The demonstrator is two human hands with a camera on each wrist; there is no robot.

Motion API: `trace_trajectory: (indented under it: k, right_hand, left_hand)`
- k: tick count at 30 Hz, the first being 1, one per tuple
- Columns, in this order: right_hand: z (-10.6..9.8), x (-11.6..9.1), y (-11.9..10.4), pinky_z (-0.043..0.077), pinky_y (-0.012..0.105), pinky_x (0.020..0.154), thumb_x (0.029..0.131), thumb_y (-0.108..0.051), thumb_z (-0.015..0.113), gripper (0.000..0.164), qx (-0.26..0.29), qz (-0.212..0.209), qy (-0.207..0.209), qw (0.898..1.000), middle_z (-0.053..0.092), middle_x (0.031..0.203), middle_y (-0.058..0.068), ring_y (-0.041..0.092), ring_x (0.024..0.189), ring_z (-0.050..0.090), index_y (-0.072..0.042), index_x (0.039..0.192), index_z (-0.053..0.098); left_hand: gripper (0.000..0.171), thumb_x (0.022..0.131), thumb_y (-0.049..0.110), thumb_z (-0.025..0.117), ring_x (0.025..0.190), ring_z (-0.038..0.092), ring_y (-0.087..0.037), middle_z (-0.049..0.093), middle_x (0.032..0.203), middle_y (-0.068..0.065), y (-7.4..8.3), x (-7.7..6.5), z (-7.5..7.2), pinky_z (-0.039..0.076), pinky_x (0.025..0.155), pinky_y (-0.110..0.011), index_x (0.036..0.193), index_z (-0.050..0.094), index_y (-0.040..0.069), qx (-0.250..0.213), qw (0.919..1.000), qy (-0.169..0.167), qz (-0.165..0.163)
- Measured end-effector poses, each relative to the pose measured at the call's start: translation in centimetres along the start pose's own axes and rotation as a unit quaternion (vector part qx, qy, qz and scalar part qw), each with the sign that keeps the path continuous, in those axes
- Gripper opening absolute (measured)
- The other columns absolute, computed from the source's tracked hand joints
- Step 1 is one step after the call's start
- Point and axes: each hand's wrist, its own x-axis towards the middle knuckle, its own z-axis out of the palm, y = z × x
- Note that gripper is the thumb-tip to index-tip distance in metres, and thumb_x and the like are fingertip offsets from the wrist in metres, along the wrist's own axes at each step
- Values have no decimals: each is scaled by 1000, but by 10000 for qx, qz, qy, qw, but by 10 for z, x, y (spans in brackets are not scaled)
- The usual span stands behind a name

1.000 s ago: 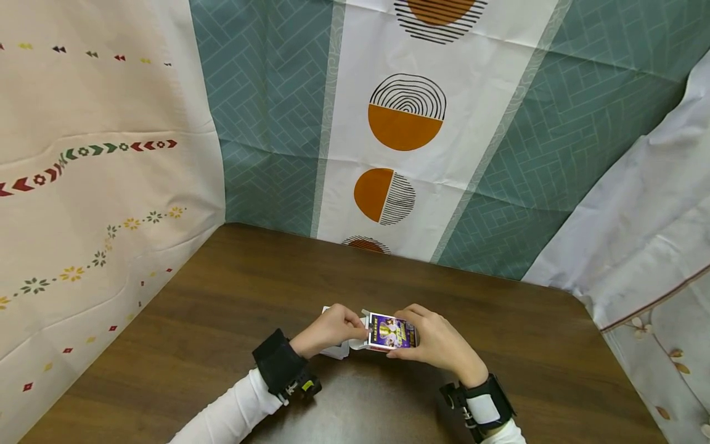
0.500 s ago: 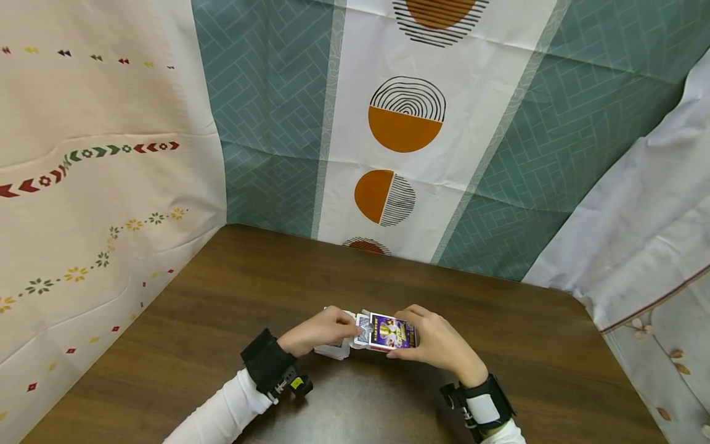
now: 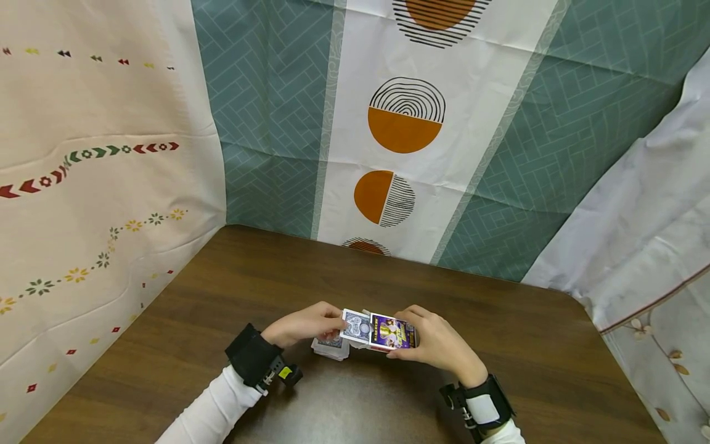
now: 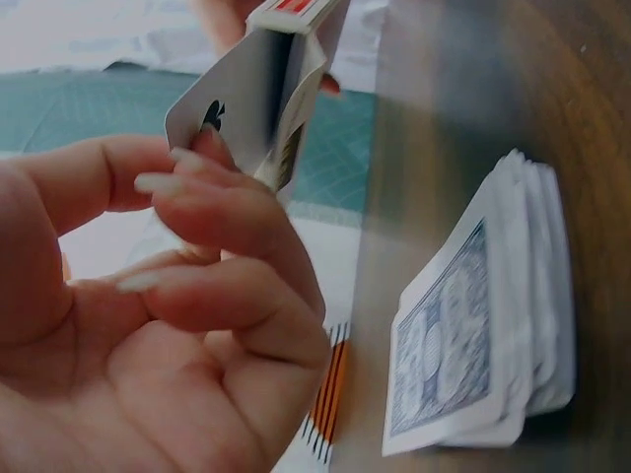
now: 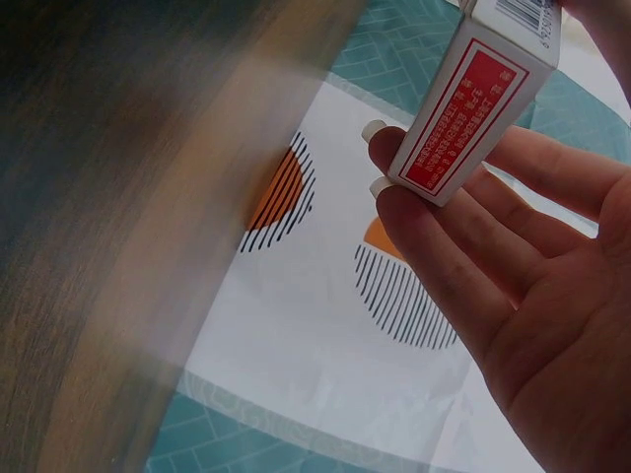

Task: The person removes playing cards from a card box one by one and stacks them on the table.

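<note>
My right hand (image 3: pixel 435 336) grips a purple and white playing card box (image 3: pixel 391 332) by its right end, its open end facing left. From that end sticks out a playing card (image 3: pixel 356 327) with a blue patterned back. My left hand (image 3: pixel 307 324) pinches the card's left edge between thumb and fingers. In the left wrist view a black spade shows on the card's face. Below the left hand a stack of playing cards (image 4: pixel 449 335) lies on the table, back up and slightly uneven. The right wrist view shows the box's red and white side (image 5: pixel 463 118) against the fingers.
The brown wooden table (image 3: pixel 266 271) reaches back to a teal and white patterned curtain (image 3: pixel 277 123). A cream cloth (image 3: pixel 100 216) hangs along the left and a white cloth (image 3: pixel 654 216) along the right.
My left hand has moved left, drawing the card out of the box so that much of its back now shows. The right hand and box have stayed in place.
</note>
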Motion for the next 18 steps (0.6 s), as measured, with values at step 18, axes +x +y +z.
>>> trace_trajectory:
  k: [18]
  right_hand:
    - [2, 1, -1, 47, 20, 68, 69, -53, 82, 63, -10, -39, -9, 10000, 63, 106, -3, 4, 81, 55, -11, 113, 66]
  left_hand:
    - [24, 98, 12, 49, 68, 53, -18, 59, 80, -4, 1, -15, -32, 40, 62, -26, 111, 57, -6, 23, 9988, 495, -10]
